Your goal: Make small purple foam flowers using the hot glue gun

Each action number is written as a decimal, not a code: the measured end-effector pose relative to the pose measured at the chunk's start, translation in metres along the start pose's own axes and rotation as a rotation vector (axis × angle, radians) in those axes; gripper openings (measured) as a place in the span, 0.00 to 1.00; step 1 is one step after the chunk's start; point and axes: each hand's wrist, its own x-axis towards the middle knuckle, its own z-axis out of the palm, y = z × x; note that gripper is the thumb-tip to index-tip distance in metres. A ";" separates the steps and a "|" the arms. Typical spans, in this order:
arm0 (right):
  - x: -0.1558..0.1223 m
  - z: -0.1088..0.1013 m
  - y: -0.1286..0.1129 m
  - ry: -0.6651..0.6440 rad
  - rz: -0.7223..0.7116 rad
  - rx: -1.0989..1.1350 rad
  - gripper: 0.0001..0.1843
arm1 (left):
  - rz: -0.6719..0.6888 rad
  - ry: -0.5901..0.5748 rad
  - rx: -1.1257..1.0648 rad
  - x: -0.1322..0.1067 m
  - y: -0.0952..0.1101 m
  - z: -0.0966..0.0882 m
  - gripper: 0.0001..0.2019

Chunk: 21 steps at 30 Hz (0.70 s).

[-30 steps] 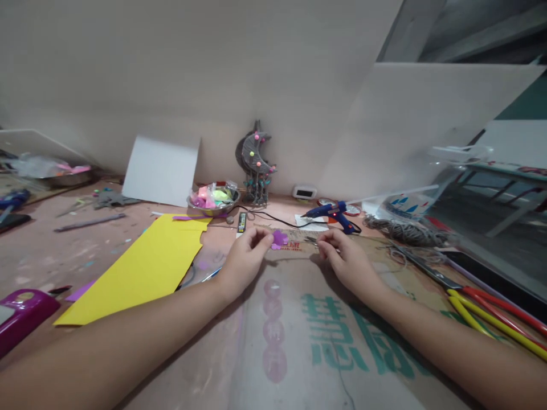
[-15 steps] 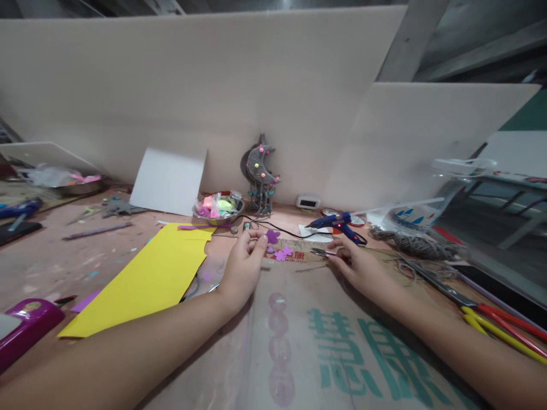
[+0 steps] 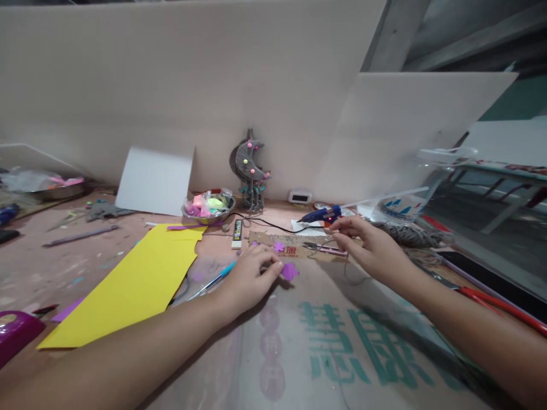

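Note:
My left hand (image 3: 250, 276) rests low on the plastic-covered cardboard sheet (image 3: 342, 353), its fingertips pinching a small purple paper flower (image 3: 289, 271) against the surface. Another purple flower (image 3: 278, 246) lies just beyond it on a brown cardboard strip (image 3: 273, 240). My right hand (image 3: 371, 246) hovers over the table with fingers spread and nothing in them, near the blue glue gun (image 3: 318, 214) and just past thin scissors (image 3: 323, 248).
A yellow paper sheet (image 3: 137, 283) lies at the left. A metal bowl (image 3: 208, 208) of coloured bits and a grey moon ornament (image 3: 250, 169) stand by the back wall. Twine (image 3: 405, 234), red and yellow sticks (image 3: 499, 307) and a magenta object (image 3: 17, 333) lie around.
My left hand came down and toward me with the purple flower, setting it on the sheet. My right hand lifted off the scissors and reached toward the glue gun, fingers opening.

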 end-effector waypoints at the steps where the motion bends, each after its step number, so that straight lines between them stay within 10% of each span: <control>1: -0.002 0.000 -0.006 0.015 -0.003 0.047 0.11 | 0.019 -0.047 0.060 0.000 0.000 0.001 0.13; 10: -0.016 0.001 -0.054 -0.043 -0.060 0.242 0.07 | 0.034 0.128 -0.082 -0.004 0.010 0.001 0.14; 21: -0.010 0.017 -0.080 -0.109 -0.142 0.243 0.06 | -0.042 -0.106 -0.330 -0.008 0.019 -0.001 0.13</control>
